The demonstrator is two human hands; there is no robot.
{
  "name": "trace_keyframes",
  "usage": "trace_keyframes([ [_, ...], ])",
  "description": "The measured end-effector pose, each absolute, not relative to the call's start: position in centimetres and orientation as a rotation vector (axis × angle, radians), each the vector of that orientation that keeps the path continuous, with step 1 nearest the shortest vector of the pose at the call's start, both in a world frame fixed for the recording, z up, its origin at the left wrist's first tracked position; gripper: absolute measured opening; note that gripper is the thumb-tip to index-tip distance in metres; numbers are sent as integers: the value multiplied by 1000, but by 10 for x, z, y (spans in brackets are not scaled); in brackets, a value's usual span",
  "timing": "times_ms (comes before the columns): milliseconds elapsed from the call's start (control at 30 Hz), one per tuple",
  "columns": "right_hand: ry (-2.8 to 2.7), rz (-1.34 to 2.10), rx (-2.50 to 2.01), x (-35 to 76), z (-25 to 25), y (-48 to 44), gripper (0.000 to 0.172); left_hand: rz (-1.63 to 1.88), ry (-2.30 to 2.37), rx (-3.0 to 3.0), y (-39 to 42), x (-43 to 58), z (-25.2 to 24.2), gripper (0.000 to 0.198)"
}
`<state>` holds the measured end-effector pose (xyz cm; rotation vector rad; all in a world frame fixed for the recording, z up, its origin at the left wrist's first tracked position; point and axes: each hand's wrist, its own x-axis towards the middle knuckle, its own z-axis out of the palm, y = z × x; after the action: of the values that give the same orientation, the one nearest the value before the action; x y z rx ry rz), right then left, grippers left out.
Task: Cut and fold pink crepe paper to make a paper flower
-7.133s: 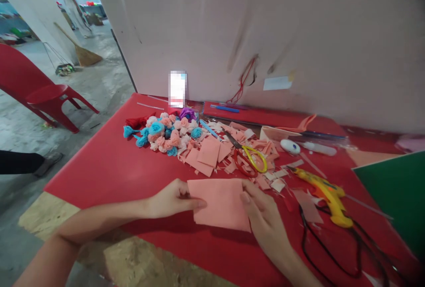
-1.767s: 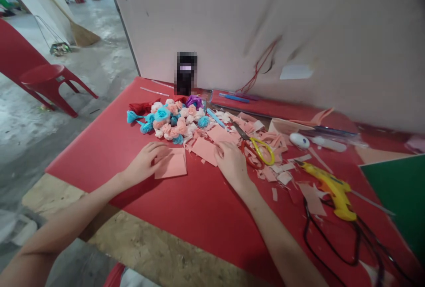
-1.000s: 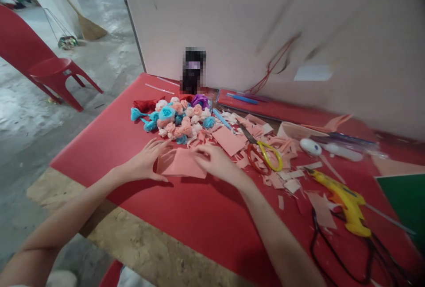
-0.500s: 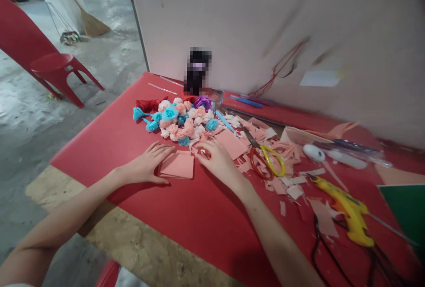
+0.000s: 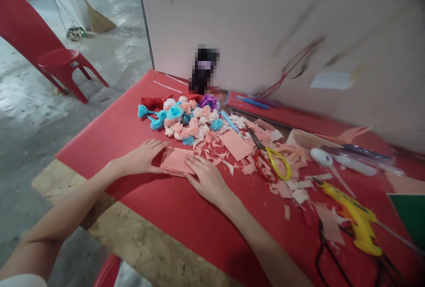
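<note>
A small stack of pink paper squares [image 5: 174,159] lies on the red tabletop between my two hands. My left hand [image 5: 143,158] rests at the stack's left side, thumb and fingers spread around its edge. On the right, my right hand [image 5: 208,181] lies with its fingertips on the stack's right edge and its thumb along the near side. Just behind the stack is a pile of crepe-paper flowers [image 5: 175,116] in blue, peach, white, red and purple. Pink paper scraps [image 5: 217,147] lie scattered beyond my right hand.
Scissors [image 5: 270,163] with red and yellow handles lie on the scraps. A yellow glue gun [image 5: 355,216] with black cord is at the right. A blurred dark object [image 5: 203,70] stands against the wall [image 5: 259,21]. A red chair [image 5: 59,59] and broom [image 5: 98,19] are off to the left.
My right hand has moved from the stack's far right corner down onto its right edge. My left hand stays at the left side. The whole view has shifted slightly.
</note>
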<state>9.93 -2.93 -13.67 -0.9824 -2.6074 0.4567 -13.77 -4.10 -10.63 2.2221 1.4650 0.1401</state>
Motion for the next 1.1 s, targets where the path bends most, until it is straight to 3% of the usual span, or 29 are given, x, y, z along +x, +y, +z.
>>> trace_keyframes([
  [267, -2613, 457, -966, 100, -138, -29, 38, 161, 1441, 2175, -39, -140, -107, 63],
  [433, -2554, 494, -951, 99, -140, -30, 30, 195, 1445, 2130, -38, -141, -111, 64],
  [900, -1961, 633, -1182, 98, -157, -34, 37, 312, 1556, 1993, -38, -132, -121, 51],
  [1000, -1908, 608, -1172, 97, -159, -36, 38, 326, 1542, 1977, -38, -129, -121, 40],
  [1100, -1915, 572, -1132, 98, -159, -36, 38, 337, 1494, 1978, -40, -127, -116, 16],
])
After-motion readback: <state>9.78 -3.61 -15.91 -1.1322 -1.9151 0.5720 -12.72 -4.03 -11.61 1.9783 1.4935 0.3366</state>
